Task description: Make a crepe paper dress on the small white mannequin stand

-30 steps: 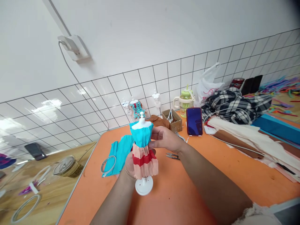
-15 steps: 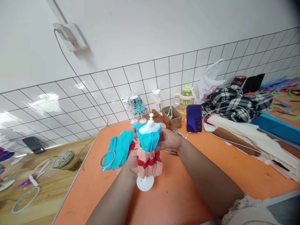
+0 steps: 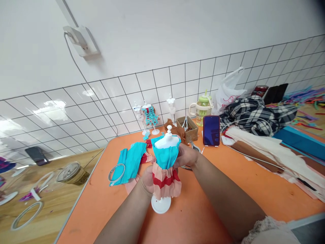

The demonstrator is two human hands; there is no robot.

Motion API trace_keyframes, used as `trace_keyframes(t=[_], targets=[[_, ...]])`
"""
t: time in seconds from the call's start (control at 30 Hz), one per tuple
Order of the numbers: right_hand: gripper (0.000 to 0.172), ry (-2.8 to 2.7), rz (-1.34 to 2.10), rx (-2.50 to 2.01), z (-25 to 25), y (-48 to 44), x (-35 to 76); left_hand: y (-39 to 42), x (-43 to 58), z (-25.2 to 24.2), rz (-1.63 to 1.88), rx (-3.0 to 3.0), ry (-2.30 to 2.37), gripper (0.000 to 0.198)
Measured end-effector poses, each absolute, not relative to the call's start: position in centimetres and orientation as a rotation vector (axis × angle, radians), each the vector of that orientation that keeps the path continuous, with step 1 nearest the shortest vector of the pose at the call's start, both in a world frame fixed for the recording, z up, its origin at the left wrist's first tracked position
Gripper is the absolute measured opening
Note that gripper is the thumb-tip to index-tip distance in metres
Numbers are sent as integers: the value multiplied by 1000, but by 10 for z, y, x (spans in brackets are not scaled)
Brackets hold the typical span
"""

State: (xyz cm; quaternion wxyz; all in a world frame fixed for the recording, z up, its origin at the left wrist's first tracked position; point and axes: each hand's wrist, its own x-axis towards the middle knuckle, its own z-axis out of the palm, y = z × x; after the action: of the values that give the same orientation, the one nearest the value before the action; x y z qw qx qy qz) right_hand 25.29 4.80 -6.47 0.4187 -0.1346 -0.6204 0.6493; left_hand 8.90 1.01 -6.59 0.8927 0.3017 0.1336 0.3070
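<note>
Held dressed mannequin (image 3: 167, 142) over tabletop (image 3: 228, 189): left hand (image 3: 147, 179) closed round the skirt (image 3: 167, 182), right hand (image 3: 188, 156) pinching the turquoise bodice (image 3: 165, 157).

A smooth white plastic doll mannequin (image 3: 167, 141) wears a dress (image 3: 166, 171) of crinkled matt crepe paper over a matt orange bench (image 3: 228, 183), amid glossy white wall tiles (image 3: 106, 98), soft checked cloth (image 3: 254, 112) and a grained wooden bench (image 3: 58, 217).
</note>
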Motion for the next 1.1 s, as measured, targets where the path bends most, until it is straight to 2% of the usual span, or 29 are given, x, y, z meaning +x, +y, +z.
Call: trace_keyframes(t=[0.1,0.27,0.4,0.53,0.67,0.93,1.0,1.1], targets=[[50,-1542,1724,-271,-67,50,249,12,89,-69,647,614,271,21],[47,-1413,1676,-343,-66,50,246,13,85,-70,757,560,307,15],[46,-1343,1641,-353,-54,49,253,27,70,-61,651,696,446,13],[35,-1334,1531,-398,-43,53,264,44,47,-45,761,1091,747,33],[38,-1212,1503,-452,-39,54,266,38,42,-27,991,1348,795,57],[34,-1173,1526,-408,-39,50,254,22,60,-15,1084,1547,1063,27],[33,-1184,1531,-402,-39,50,253,24,56,-15,1079,1563,1090,30],[30,-1180,1532,-373,-40,49,250,24,46,-13,1041,1622,1034,49]])
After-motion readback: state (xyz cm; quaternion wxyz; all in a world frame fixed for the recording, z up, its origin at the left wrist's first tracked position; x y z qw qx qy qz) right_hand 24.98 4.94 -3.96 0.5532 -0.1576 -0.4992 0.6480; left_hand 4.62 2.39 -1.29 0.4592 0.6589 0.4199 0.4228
